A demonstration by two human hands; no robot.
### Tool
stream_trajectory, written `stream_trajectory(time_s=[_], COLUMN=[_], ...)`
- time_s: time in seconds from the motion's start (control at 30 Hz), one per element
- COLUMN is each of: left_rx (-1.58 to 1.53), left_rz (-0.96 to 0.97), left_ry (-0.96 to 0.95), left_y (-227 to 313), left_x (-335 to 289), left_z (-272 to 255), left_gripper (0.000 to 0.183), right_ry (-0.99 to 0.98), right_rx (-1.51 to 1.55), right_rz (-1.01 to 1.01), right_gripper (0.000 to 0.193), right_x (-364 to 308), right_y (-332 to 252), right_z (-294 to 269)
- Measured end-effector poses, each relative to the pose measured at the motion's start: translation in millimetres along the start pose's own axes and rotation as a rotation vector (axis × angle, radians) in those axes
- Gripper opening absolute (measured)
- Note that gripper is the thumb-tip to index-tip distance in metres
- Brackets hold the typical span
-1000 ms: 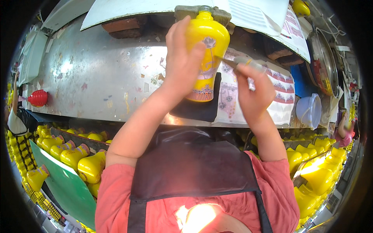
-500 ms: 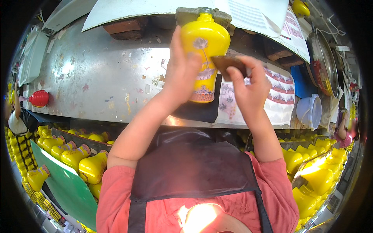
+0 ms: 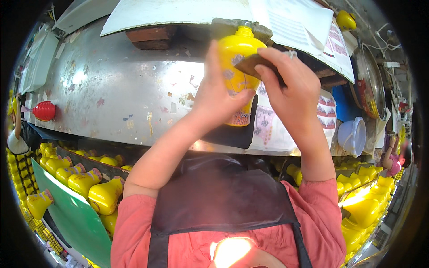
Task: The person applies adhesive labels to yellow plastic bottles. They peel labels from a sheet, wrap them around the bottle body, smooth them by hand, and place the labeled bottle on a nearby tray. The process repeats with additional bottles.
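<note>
A glossy yellow bottle with purple lotus decals and a patterned band at its base lies on the metal bench. Its neck points away from me, by a grey pad. My left hand grips the bottle's lower body, fingers along its left side and thumb across the front. In my right hand, a flat brown scraper is pinched between thumb and fingers, its edge against the upper front of the bottle. A black cloth is under the base. Part of the decal is hidden by my hands and the scraper.
Decal sheets lie right of the bottle, near a white bucket. A white board rests on bricks behind. A red container stands at left. Yellow bottles fill trays on both sides, beside a green board.
The scraper has moved from the bottle's right middle up to its upper front. My left thumb now lies lower across the bottle. The whole view has shifted slightly.
</note>
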State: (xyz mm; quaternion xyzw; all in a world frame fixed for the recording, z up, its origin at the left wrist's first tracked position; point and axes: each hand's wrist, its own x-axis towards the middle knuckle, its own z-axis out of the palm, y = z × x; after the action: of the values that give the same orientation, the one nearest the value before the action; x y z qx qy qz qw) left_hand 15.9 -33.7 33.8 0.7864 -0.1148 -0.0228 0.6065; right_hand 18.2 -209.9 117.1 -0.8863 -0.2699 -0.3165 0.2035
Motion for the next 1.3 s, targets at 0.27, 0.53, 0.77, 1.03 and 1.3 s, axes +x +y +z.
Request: stream_trajectory(time_s=[0.27,0.53,0.77,1.03,1.3], left_rx=[0.223,0.177,0.264,0.316,0.35], left_rz=[-0.003,0.024,0.256,0.336,0.331], left_ry=[0.001,-0.167,-0.115,0.049,0.053], left_y=[-5,-11,-28,-28,-39], left_x=[-11,-33,-47,-54,-57], left_z=[-2,-16,-19,-11,-9], left_gripper=[0.117,0.114,0.108,0.102,0.105], right_ry=[0.021,0.218,0.078,0.152,0.205], right_rx=[-0.148,0.056,0.277,0.343,0.711], right_rz=[0.011,0.075,0.551,0.421,0.678], right_gripper=[0.024,0.028,0.028,0.023,0.026], right_x=[26,-3,-50,-91,-103], right_y=[1,-1,3,-26,-28], right_z=[6,-4,11,18,13])
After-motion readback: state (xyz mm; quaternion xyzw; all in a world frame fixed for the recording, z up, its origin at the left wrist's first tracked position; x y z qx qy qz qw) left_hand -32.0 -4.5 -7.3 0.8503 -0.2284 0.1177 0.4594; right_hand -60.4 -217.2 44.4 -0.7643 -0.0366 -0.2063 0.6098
